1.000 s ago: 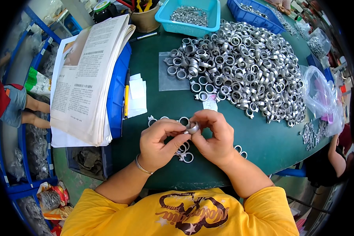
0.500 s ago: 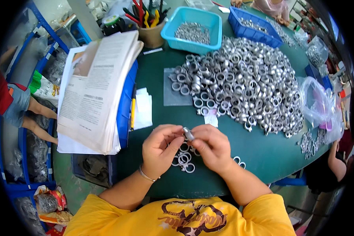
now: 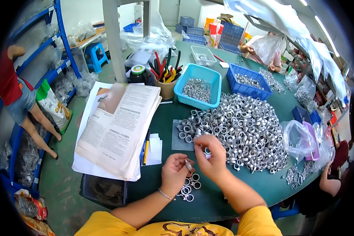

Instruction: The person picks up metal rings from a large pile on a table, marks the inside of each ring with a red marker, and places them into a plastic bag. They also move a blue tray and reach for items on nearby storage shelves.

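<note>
My left hand (image 3: 174,174) is closed and pinches a silvery metal ring (image 3: 189,165) between thumb and fingers, tilted edge-on to me. Just below lies a small group of loose rings (image 3: 186,190) on the green table. My right hand (image 3: 212,157) is at the near left edge of a large heap of similar metal rings (image 3: 247,129). Its thumb and fingers are curled together in a pinch, and what is between them is hidden. Under the heap's left edge lies a clear plastic sheet (image 3: 179,142).
An open newspaper (image 3: 114,129) lies on a stack at left, beside white paper slips (image 3: 155,149). Behind stand a pot of pliers (image 3: 166,86), a turquoise basin (image 3: 198,103) and a blue crate (image 3: 249,91) of small metal parts. Other people work or stand around.
My hands have separated: the right has left the ring and moved forward to the heap, while the left keeps hold of it. The view has tilted up, showing more of the room.
</note>
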`<state>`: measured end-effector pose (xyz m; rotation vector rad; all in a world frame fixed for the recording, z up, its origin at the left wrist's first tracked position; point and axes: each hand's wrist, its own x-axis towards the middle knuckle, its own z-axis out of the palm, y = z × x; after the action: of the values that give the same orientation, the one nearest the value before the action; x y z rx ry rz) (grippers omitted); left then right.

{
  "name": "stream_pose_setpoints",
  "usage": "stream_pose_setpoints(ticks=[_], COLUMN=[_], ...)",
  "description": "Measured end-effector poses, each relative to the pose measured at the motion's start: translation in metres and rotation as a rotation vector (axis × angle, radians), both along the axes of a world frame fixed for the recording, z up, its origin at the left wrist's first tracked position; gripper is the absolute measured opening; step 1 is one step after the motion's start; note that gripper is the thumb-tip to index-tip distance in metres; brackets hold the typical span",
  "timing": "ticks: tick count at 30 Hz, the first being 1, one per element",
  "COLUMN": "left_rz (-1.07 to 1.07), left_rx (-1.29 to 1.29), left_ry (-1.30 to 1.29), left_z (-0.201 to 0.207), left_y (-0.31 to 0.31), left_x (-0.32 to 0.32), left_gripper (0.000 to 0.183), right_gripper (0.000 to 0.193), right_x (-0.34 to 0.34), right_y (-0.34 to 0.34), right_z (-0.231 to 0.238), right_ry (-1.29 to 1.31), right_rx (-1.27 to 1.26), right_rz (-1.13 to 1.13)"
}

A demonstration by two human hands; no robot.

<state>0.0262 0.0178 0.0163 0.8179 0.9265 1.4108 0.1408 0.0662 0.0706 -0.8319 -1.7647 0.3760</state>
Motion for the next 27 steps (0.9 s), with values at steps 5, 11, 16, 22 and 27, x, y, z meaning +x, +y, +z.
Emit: stream_pose_setpoints(ticks=[5,11,16,22,27], left_rz=[0.004,-0.051,-0.035,-0.017,-0.008], left_rx=[0.148,0.182,0.288,0.323,0.290], left_ry=[0.102,0.189,0.251,0.259,0.237], left_z=[-0.019,-0.030,-0.018,-0.016,-0.014], left_y=[-0.010,-0.011,-0.011,-0.010,-0.011], left_x=[0.000,0.007,0.006,0.004,0.003], left_gripper=[0.019,0.016,0.015,0.013,0.012], right_gripper=[0.016,0.023,0.038,0.024,0.012], right_x=[-0.026,-0.071,-0.109,-0.123,-0.119], right_y=[0.074,0.161,0.207,0.243,0.245], right_z=[0.022,0.041,0.063,0.068,0.073], right_ry=[-0.198,-0.553,-0.718,-1.020,-0.909], right_rx=[0.098,0.523,0.657,0.419,0.704], right_rz=[0.012,-0.052,-0.108,-0.107,-0.106])
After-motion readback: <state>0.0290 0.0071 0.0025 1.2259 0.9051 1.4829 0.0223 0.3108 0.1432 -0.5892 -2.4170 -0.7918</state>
